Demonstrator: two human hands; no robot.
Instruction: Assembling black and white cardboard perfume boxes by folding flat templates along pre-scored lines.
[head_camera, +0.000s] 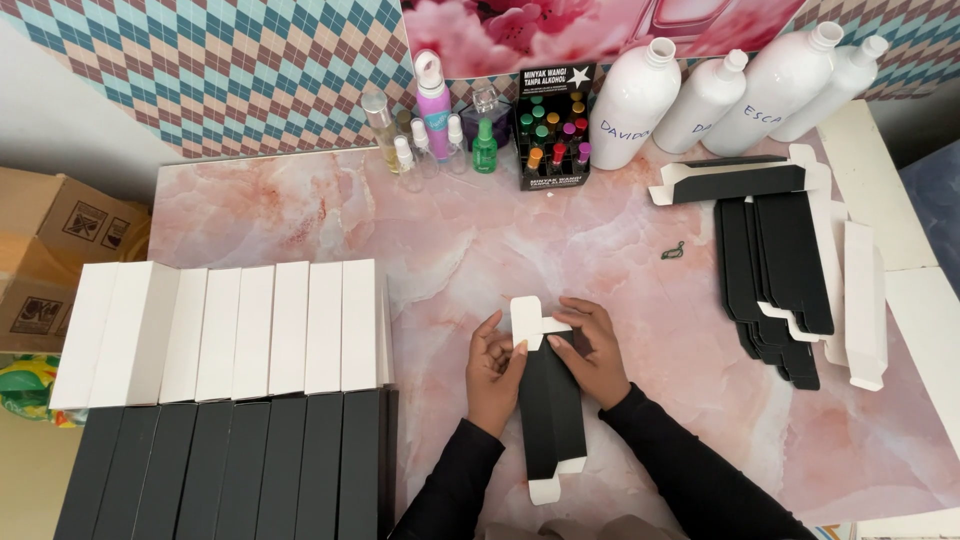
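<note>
**boxfan:** While the black carton (551, 400) lies flat on the pink marble counter (300, 210) right in front of the person, both hands are on its top end. The left hand (492, 368) grips the left edge, fingers curled around it, and the right hand (597, 352) pinches the white flap (530, 322) at the top and the right edge. Looks to me like the tuck-the-end-flap stage, with the bottom flap sticking out untouched.

**tapeguy:** Agreed, I'd call it mid-fold. My guess is the next move needs the sleeve squared up so the flap slides in clean, with the left hand bracing the side.

**boxfan:** Yeah. Left of it is a row of done boxes (230, 400), white and black halves, packed side by side. To the right, well apart, is a stack of flat blanks (775, 280).

**tapeguy:** And along the back: white bottles (700, 100), small spray bottles (430, 130) and a black rack of little vials (553, 135). Cardboard box (50, 250) off the left edge of the counter.
</note>
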